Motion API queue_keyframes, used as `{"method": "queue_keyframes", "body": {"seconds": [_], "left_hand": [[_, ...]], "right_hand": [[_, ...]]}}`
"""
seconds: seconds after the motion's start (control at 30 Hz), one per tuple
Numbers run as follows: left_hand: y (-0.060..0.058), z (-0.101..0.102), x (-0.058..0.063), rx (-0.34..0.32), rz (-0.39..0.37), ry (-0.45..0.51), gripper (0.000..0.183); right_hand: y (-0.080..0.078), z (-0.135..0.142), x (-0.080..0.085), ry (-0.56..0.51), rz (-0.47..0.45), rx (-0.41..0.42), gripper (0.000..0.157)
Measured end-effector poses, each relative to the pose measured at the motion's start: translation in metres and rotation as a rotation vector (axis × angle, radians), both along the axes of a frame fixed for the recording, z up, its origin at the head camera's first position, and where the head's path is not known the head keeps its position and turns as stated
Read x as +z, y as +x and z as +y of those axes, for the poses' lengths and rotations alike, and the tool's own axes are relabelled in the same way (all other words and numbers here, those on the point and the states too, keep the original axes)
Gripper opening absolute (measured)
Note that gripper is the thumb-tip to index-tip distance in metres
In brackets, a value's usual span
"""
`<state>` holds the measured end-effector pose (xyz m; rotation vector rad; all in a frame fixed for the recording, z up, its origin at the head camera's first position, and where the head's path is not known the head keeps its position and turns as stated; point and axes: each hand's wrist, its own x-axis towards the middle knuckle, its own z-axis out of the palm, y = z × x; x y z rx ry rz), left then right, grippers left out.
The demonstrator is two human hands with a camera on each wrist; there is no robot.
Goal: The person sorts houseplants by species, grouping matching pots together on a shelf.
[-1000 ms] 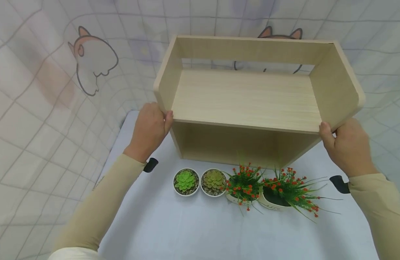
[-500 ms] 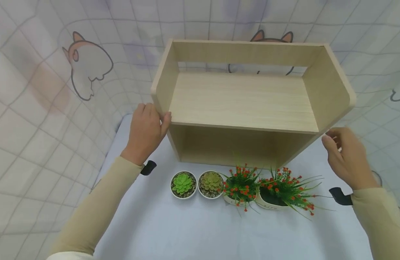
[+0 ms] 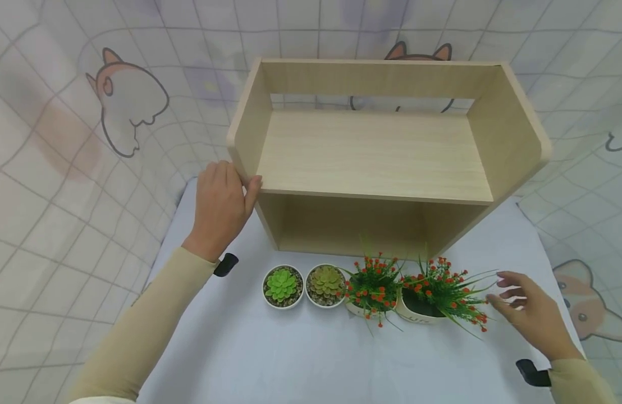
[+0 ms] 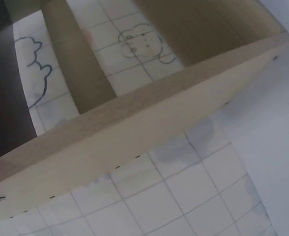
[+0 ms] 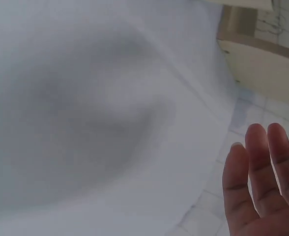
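A pale two-tier wooden shelf (image 3: 374, 154) stands at the back of the table. My left hand (image 3: 221, 205) holds its left side panel, the thumb over the front edge and the fingers at the outer side; the left wrist view shows this panel (image 4: 134, 123) close up. My right hand (image 3: 533, 314) is off the shelf, beside the long leaves of the rightmost red-flowered potted plant (image 3: 442, 289); the right wrist view shows its fingers (image 5: 262, 167) loosely extended, holding nothing. Another red-flowered plant (image 3: 374, 286), an olive succulent (image 3: 325, 283) and a green succulent (image 3: 282, 285) line up leftward.
A white cloth covers the table (image 3: 311, 359). Grid-patterned fabric (image 3: 205, 45) with cartoon animals hangs behind and at both sides. The pots stand in a row just before the shelf's lower opening.
My right hand has let go of the shelf's right side and come down toward the rightmost flowering plant. My left hand stays at the left panel. The head view has shifted slightly.
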<state>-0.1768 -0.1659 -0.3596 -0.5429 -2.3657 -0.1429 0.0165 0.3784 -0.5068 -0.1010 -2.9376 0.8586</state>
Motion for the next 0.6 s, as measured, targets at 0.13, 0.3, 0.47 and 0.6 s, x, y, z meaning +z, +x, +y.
{"method": "queue_keyframes", "body": {"seconds": [0.13,0.3,0.47,0.6], "left_hand": [[0.001,0.0,0.0,0.05,0.03,-0.056,0.046],[0.004,0.001,0.0,0.07,0.031,-0.086,0.047],[0.006,0.001,0.0,0.066,0.021,-0.105,0.048],[0.006,0.001,0.001,0.076,-0.009,-0.115,0.048]], "right_hand": [[0.009,-0.014,-0.023,-0.052,-0.075,0.066,0.071],[0.013,-0.032,-0.038,-0.098,-0.183,0.059,0.093],[0.017,-0.043,-0.047,-0.156,-0.215,0.038,0.099],[0.016,-0.048,-0.054,-0.166,-0.17,0.031,0.093]]}}
